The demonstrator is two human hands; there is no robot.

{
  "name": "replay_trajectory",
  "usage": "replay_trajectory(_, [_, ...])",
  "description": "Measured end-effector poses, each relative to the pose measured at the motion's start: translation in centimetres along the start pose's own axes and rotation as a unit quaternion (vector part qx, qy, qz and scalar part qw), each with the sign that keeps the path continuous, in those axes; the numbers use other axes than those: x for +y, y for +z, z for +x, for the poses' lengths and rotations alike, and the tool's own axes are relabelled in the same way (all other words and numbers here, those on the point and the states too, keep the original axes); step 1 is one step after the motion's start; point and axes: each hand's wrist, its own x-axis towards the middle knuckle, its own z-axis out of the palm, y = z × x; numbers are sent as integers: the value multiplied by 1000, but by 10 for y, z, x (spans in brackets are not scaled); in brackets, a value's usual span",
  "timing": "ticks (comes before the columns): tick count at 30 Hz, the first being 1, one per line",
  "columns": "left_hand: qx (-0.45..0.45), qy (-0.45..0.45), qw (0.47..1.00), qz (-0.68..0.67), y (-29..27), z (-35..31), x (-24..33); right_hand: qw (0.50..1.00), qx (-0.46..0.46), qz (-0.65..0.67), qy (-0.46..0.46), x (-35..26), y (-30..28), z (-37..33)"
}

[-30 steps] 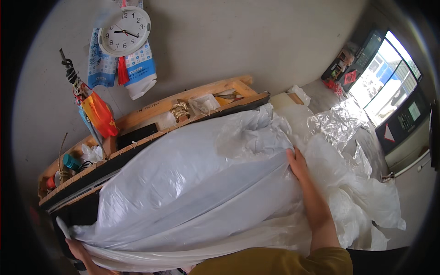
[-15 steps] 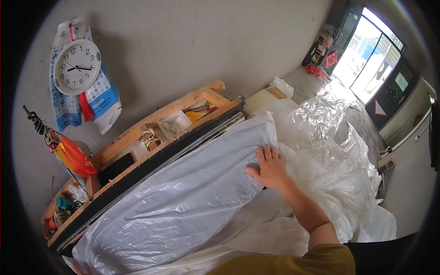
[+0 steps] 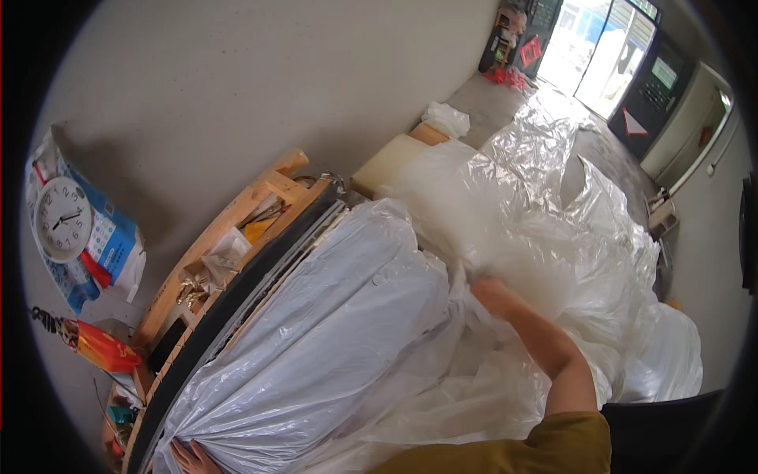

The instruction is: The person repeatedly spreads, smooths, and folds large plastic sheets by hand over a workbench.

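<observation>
A large bluish-white plastic sheet (image 3: 332,316) lies over a long flat piece whose surface is hidden beneath it. At the lower left edge, my left hand (image 3: 193,458) presses on the sheet with fingers stretched out, and creases fan away from it. My right hand (image 3: 491,294) is closed on a fold of clear plastic film (image 3: 454,316) beside the sheet's right side; its fingertips are hidden in the film. Layered dark and pale edges (image 3: 260,276) show along the sheet's left border.
A wooden frame (image 3: 229,213) holding tools and small items runs along the wall. Crumpled clear film (image 3: 584,237) spreads rightward and toward the bright doorway (image 3: 592,55). A cream foam block (image 3: 387,162) stands beyond the sheet. A wall clock (image 3: 65,220) hangs at left.
My right hand has left the bluish-white sheet and closed on film to its right. My left hand now shows clearly at the lower left. The sheet is more creased, and the view has shifted right.
</observation>
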Motion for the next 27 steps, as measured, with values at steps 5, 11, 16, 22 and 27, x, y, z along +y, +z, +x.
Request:
replay_trajectory(5, [7,-2,999,43,42,25,-12,740,614,251,115,16,-63,44])
replay_trajectory(11, [-18,-10,1000,-1,3,7,25,705,495,507,36,83,-9,52])
replay_trajectory(16, [-28,-38,999,2,6,17,2,616,547,376,423,228,-16,-5])
replay_trajectory(22, [-16,-2,1000,-5,-12,2,25,865,254,270,339,92,-35,25])
replay_trajectory(27, [237,120,964,6,-32,2,22,737,442,475,191,84,-27,-29])
